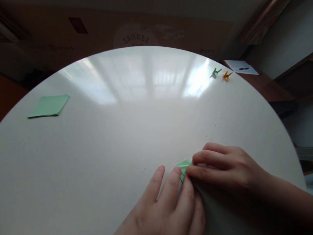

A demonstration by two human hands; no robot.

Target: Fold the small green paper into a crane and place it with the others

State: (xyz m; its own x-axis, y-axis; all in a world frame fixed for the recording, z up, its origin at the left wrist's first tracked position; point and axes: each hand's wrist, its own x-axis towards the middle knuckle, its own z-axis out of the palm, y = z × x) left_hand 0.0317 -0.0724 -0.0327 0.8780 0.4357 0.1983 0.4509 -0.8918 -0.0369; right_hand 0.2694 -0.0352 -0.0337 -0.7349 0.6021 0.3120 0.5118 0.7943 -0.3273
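Your left hand (pixel 163 204) lies closest, back upward on the white table (pixel 117 140), its fingers spread, two of the tips resting on the small piece of folded green paper (pixel 185 162) and a further one touching bare tabletop to the left. That paper sits just ahead of those two fingertips — between them and your right hand (pixel 227 163), which reaches in from the side. Your right fingers are bent and close together, the tips at the paper's right edge; the thumb is hidden, so you cannot tell whether they pinch it. One corner of the paper pokes out beyond your fingers — pointing away from you.
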